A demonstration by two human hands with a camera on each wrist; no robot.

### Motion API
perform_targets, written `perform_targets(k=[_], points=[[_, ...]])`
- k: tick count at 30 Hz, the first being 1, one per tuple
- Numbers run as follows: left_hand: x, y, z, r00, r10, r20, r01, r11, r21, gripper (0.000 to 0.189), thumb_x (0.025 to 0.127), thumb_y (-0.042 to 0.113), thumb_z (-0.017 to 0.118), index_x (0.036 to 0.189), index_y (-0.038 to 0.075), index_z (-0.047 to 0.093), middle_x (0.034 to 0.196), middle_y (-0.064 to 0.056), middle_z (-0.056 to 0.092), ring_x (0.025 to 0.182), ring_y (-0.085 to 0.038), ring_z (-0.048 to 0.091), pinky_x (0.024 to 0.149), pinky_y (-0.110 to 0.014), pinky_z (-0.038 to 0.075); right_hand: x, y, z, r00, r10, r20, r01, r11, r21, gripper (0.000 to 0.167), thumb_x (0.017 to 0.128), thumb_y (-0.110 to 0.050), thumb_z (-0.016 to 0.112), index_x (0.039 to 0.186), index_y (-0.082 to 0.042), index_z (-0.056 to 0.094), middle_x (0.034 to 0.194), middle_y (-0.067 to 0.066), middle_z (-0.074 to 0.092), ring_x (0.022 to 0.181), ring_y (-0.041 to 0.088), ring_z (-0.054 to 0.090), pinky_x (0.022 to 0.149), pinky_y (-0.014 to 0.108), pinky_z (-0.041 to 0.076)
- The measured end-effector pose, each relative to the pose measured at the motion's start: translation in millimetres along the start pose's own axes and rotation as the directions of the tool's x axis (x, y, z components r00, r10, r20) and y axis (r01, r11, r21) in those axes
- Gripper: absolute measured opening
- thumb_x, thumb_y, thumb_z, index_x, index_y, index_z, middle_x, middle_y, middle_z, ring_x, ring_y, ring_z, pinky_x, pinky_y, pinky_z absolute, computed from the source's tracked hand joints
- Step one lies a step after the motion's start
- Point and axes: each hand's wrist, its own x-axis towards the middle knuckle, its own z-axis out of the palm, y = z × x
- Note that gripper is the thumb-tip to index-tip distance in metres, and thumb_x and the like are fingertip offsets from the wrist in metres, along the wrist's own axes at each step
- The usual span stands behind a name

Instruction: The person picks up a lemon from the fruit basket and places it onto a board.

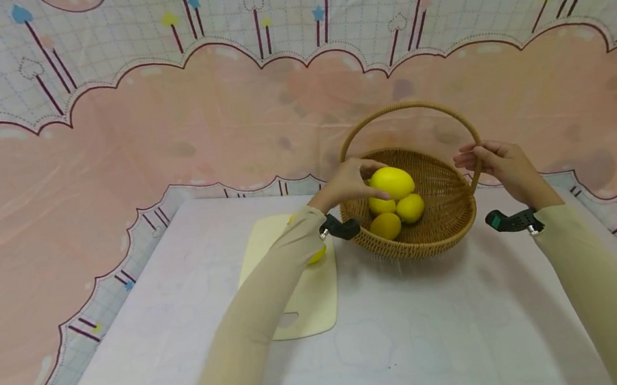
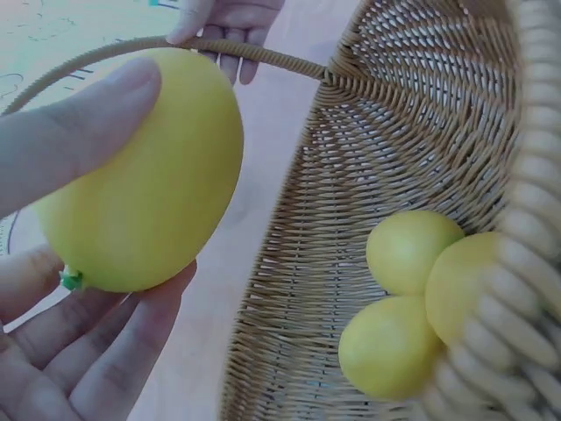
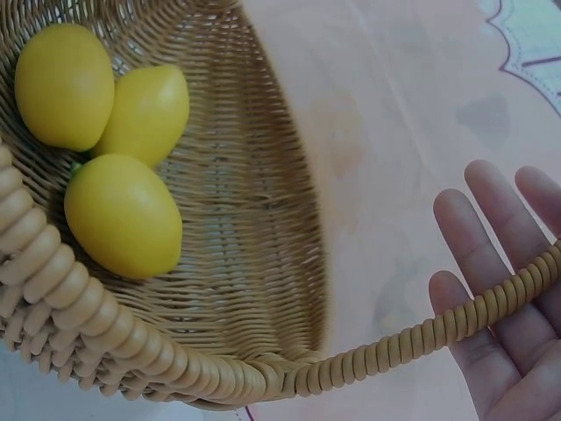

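My left hand (image 1: 351, 183) holds a yellow lemon (image 2: 145, 175) with a small green stem end, thumb on one side and fingers on the other. It is over the left side of a wicker basket (image 1: 447, 212), which tilts so its inside faces me. Three more lemons (image 3: 123, 215) lie together inside the basket. At the right side my right hand (image 1: 503, 168) holds the arched basket handle (image 3: 394, 351) between thumb and fairly straight fingers. The fingers show behind the handle in the right wrist view.
A cream cutting board (image 1: 316, 310) lies on the white table (image 1: 425, 347), left of the basket. Yellow fruit (image 1: 317, 255) on the board is partly hidden by my left forearm. A pink patterned cloth (image 1: 216, 126) hangs behind the table.
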Motion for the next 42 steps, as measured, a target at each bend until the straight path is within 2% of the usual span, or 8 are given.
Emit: perform_targets(k=[5,12,22,28,33,34,40,42], points=[[-19.4,-8.1,-5.8,0.999,0.001,-0.032,-0.004,0.997,-0.082,0.063,0.074,0.024,0.08,0.13,0.009,0.056,0.127,-0.008,0.061,0.107,-0.019,0.061,0.087,-0.024,0.052,0.1,-1,1,1.0,0.004,0.003,-0.004,1.0,-0.009,0.028,0.097,-0.031,0.047,0.112,-0.013,0.064,0.097,-0.015,0.07,0.093,0.0,0.066,0.08,0.011,0.052],[-48.1,-19.5,-14.8,0.996,-0.028,-0.08,0.018,0.993,-0.12,0.062,0.074,0.024,0.081,0.129,0.009,0.058,0.126,-0.007,0.061,0.11,-0.02,0.061,0.09,-0.025,0.053,-0.5,-2,1,1.0,0.008,-0.004,-0.008,1.0,-0.016,0.028,0.097,-0.031,0.047,0.111,-0.014,0.064,0.096,-0.016,0.07,0.092,0.001,0.066,0.079,0.01,0.052],[-89.4,-45.8,-43.7,0.985,-0.094,-0.142,0.068,0.982,-0.175,0.063,0.074,0.023,0.081,0.131,0.01,0.056,0.129,-0.009,0.056,0.119,-0.025,0.056,0.097,-0.034,0.05,-0.9,-1,1,1.0,0.0,0.003,0.0,1.0,0.011,0.027,0.097,-0.03,0.047,0.111,-0.014,0.065,0.096,-0.014,0.071,0.092,0.001,0.066,0.079,0.01,0.052],[-105.9,-66.1,-62.2,0.971,-0.149,-0.19,0.112,0.975,-0.189,0.063,0.076,0.017,0.078,0.133,0.005,0.052,0.131,-0.014,0.056,0.121,-0.029,0.055,0.101,-0.039,0.048,0.7,0,0,1.0,-0.001,0.002,0.001,1.0,-0.003,0.028,0.097,-0.031,0.047,0.111,-0.014,0.064,0.096,-0.015,0.071,0.092,0.001,0.066,0.079,0.01,0.052],[-119.2,-86.8,-73.2,0.951,-0.191,-0.243,0.146,0.97,-0.193,0.065,0.077,0.016,0.077,0.134,0.003,0.05,0.136,-0.016,0.052,0.121,-0.032,0.054,0.101,-0.039,0.047,1.1,0,1,1.0,0.005,-0.002,-0.005,1.0,-0.004,0.027,0.097,-0.031,0.047,0.111,-0.014,0.064,0.096,-0.015,0.071,0.092,0.0,0.066,0.079,0.01,0.052],[-122.8,-86.9,-75.4,0.947,-0.202,-0.249,0.157,0.969,-0.192,0.065,0.077,0.015,0.077,0.135,0.002,0.049,0.137,-0.017,0.051,0.122,-0.032,0.054,0.102,-0.04,0.047,1.0,0,1,1.0,0.006,-0.002,-0.006,1.0,-0.002,0.027,0.097,-0.031,0.047,0.111,-0.014,0.064,0.096,-0.015,0.071,0.092,0.0,0.066,0.079,0.01,0.052],[-133.1,-113.0,-82.2,0.925,-0.249,-0.288,0.19,0.958,-0.215,0.067,0.079,0.015,0.076,0.138,0.004,0.046,0.14,-0.018,0.048,0.125,-0.035,0.05,0.104,-0.043,0.044,0.0,-3,1,1.0,0.004,0.001,-0.004,1.0,0.028,0.025,0.097,-0.028,0.048,0.11,-0.014,0.064,0.096,-0.013,0.071,0.091,0.001,0.067,0.078,0.011,0.052],[-134.8,-125.9,-82.6,0.916,-0.261,-0.304,0.199,0.955,-0.221,0.067,0.079,0.017,0.076,0.138,0.006,0.047,0.14,-0.017,0.048,0.126,-0.035,0.05,0.105,-0.043,0.043,-0.2,-3,1,1.0,0.005,0.001,-0.005,0.999,0.033,0.025,0.097,-0.028,0.048,0.11,-0.014,0.064,0.096,-0.013,0.071,0.091,0.001,0.067,0.078,0.011,0.052]])
